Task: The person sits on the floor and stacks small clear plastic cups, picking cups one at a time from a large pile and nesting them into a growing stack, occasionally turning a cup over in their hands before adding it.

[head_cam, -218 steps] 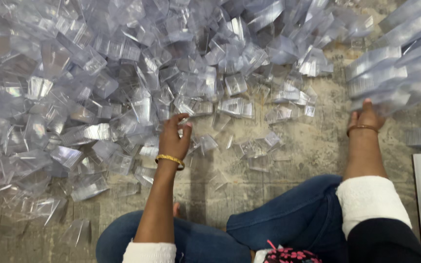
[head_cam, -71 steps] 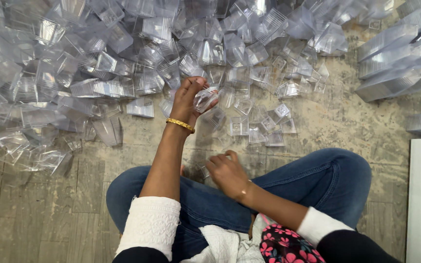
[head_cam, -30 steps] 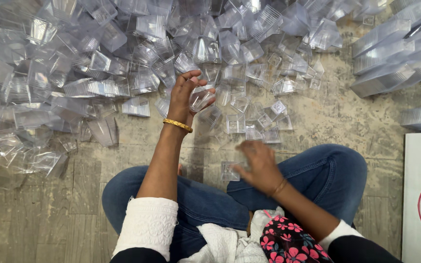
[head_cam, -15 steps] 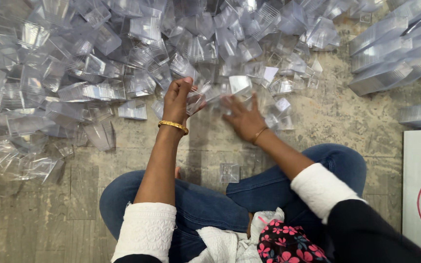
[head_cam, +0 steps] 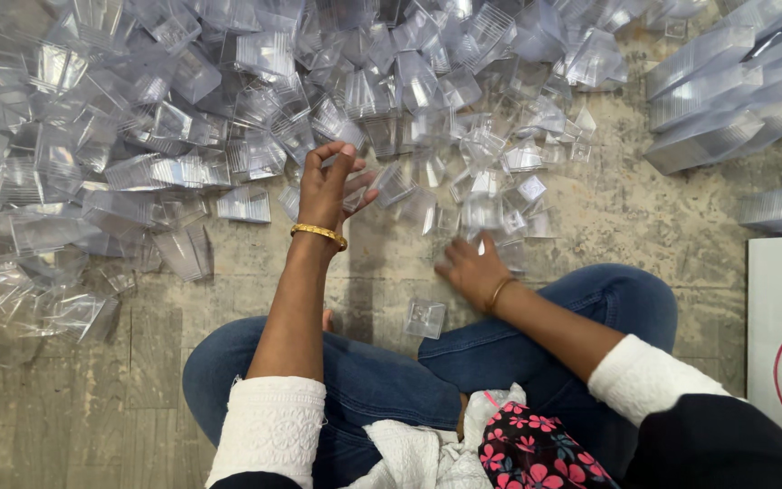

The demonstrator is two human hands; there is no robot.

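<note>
Sitting cross-legged in blue jeans point(head_cam: 590, 308) on the mottled grey stone floor point(head_cam: 644, 226). Holding the left hand point(head_cam: 328, 186) raised at the near edge of the wide heap of small clear plastic boxes point(head_cam: 183, 100), with the fingers curled narrow and seeming to pinch one small clear plastic piece point(head_cam: 356, 194) against the thumb. Wearing a thin gold bangle point(head_cam: 319, 234) on that wrist.

Drawing the right hand point(head_cam: 472, 272) back and down toward the knee, after reaching up beside the left hand half a second ago. Lying now low and flat on the floor, just beside the loose clear boxes at the edge of the heap; not possible to tell if holding something, the fingers being blurred. Judging from this, having passed a piece to the left hand and now feeling for another one.

Keeping the left hand almost in the same place as one second ago. Leaving one single clear square box point(head_cam: 425, 319) on the floor between the legs, apart from the heap. Leaving also the long nested stacks of clear boxes point(head_cam: 717, 100) at the upper right, well apart from both hands.
</note>
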